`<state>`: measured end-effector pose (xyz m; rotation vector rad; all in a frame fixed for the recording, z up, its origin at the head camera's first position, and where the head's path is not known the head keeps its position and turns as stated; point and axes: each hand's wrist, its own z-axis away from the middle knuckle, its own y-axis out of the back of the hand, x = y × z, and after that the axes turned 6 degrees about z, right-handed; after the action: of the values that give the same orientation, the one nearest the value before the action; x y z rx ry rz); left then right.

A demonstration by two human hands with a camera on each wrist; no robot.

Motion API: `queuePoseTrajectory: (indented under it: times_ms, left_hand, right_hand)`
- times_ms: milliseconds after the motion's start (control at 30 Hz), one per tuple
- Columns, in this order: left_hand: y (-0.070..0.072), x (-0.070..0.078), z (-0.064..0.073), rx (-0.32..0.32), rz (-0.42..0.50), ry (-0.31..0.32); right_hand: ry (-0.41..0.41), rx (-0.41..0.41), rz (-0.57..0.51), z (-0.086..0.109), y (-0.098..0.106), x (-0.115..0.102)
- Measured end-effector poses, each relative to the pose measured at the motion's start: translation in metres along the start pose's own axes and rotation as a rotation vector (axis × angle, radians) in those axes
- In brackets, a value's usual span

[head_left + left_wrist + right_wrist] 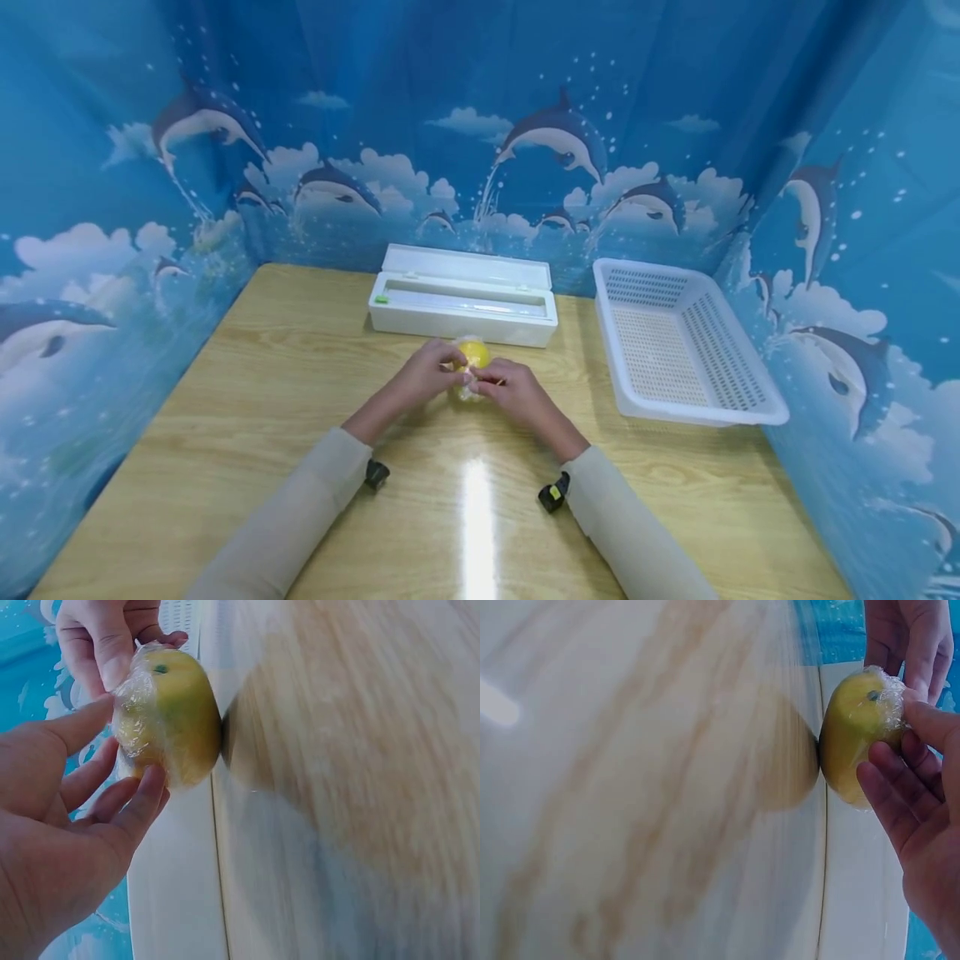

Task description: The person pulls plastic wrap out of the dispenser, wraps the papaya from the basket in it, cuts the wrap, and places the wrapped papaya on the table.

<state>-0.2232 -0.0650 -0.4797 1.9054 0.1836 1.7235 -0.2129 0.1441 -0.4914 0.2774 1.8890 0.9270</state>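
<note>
A yellow-orange fruit, apparently an orange (474,353), rests on the table, wrapped in clear cling film (136,714). Its small green stem end shows in both wrist views. From the left, my left hand (429,373) holds the wrapped fruit, thumb and fingertips on the film. My right hand (516,388) grips it from the other side, its thumb and fingers also at the gathered film. The fingertips of both hands nearly meet on the side toward me. Just behind stands a long white cling film dispenser (461,319) with its lid raised and a green slider at its left end.
A white perforated plastic basket (626,392) stands at the right of the wooden table (247,400). Blue dolphin-print curtains (420,100) enclose the back and both sides. A bright light reflection lies on the table in front of the hands.
</note>
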Motion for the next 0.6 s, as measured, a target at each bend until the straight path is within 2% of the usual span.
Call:
queuePoseTrajectory:
  times_ms: [67, 300, 600]
  left_hand:
    - [0.001, 0.000, 0.000, -0.007, 0.007, -0.004]
    - [-0.002, 0.001, -0.001, -0.019, 0.016, -0.027]
    - [0.001, -0.001, 0.001, -0.010, 0.026, -0.016]
  right_hand:
    - [-0.007, -0.005, 0.013, 0.000, 0.001, 0.000]
    - [-0.189, -0.096, -0.026, -0.005, 0.006, -0.003]
    - [-0.222, -0.142, -0.057, -0.013, 0.009, -0.009]
